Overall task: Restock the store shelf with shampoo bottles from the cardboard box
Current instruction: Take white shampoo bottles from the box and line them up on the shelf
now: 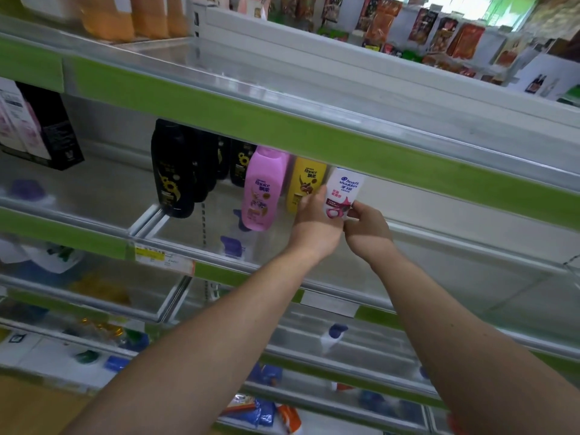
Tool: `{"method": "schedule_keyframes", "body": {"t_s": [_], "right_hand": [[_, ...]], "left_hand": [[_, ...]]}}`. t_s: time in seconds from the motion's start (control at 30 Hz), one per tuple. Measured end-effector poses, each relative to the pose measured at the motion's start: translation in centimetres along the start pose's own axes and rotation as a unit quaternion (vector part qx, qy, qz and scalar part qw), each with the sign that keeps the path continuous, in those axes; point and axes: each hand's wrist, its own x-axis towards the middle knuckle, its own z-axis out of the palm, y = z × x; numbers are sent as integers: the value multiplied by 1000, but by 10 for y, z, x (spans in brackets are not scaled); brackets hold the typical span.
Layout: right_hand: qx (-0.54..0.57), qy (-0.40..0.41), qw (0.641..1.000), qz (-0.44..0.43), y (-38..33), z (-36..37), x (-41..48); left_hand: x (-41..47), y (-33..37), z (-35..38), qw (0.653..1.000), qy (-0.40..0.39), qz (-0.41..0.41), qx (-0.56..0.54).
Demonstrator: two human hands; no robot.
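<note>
A white shampoo bottle (pixel 343 189) with a pink label stands upright on the middle shelf (pixel 445 237), under the green-edged shelf above. My left hand (pixel 315 222) grips its left side and base. Against its lower right side my right hand (pixel 365 229) has its fingers curled. Left of it stand a yellow bottle (pixel 306 180), a pink bottle (pixel 263 189) and several black bottles (pixel 174 171). The cardboard box is not in view.
The shelf to the right of the white bottle is bare. A black carton (pixel 53 130) and pink packs sit at the far left. Lower shelves hold blue, white and orange goods. Orange bottles (pixel 125 17) stand on the top shelf; snack bags hang in the aisle behind.
</note>
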Motion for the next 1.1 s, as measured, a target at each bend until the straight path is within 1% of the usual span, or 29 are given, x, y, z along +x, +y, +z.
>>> {"method": "schedule_keyframes", "body": {"t_s": [0.13,0.23,0.3,0.43,0.57,0.63,0.73,0.8,0.9,1.0,1.1], "right_hand": [[-1,-17,1000,10,-2,-4,-3],[3,-33,998,45,2,-15,-11],[22,-23,998,59,9,-27,-21],[93,4,995,47,31,-61,-53],[154,28,988,10,59,-101,-103],[185,38,982,12,82,-120,-134],[234,49,971,24,133,-145,-185],[247,53,967,37,180,-157,-220],[206,9,973,104,269,-158,-265],[142,-51,966,209,367,-139,-298],[81,-96,948,291,439,-110,-322]], "left_hand": [[-4,1,-2,1000,5,-6,-24],[-12,4,-7,998,20,-17,-53],[-18,6,-10,997,37,-31,-67],[-42,12,-8,993,59,-21,-97],[-90,25,7,993,74,10,-89],[-119,26,22,992,77,12,-95],[-175,16,57,990,82,2,-115],[-217,-1,85,989,90,-14,-116],[-274,-45,136,989,81,-91,-80],[-325,-96,188,981,16,-193,4],[-362,-145,236,956,-66,-276,81]]}}
